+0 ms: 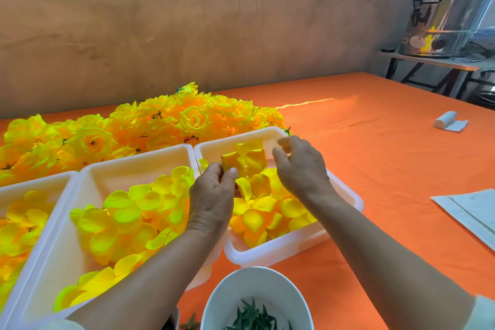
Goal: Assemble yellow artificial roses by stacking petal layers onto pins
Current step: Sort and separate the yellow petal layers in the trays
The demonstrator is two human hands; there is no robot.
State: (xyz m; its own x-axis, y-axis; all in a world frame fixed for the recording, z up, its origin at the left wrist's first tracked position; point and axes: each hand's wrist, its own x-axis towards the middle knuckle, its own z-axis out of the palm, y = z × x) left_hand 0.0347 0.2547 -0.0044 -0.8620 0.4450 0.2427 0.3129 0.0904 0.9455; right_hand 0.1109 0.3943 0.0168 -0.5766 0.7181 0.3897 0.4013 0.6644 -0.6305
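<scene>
Left hand [211, 195] fingers pinch the petal layer [247, 166] over the right tray [278, 252]; right hand [300, 169] fingers hover apart, just beside.

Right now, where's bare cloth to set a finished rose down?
Free: orange cloth right of the right tray, between the white roll and papers. Crowded: rose pile behind the trays, bowl in front.

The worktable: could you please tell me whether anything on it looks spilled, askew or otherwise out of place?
Nothing serious stands out. One small green piece lies on the orange cloth just outside the white bowl of green parts, apparently strayed. Petals sit inside their white trays, and finished roses are piled behind them.
</scene>
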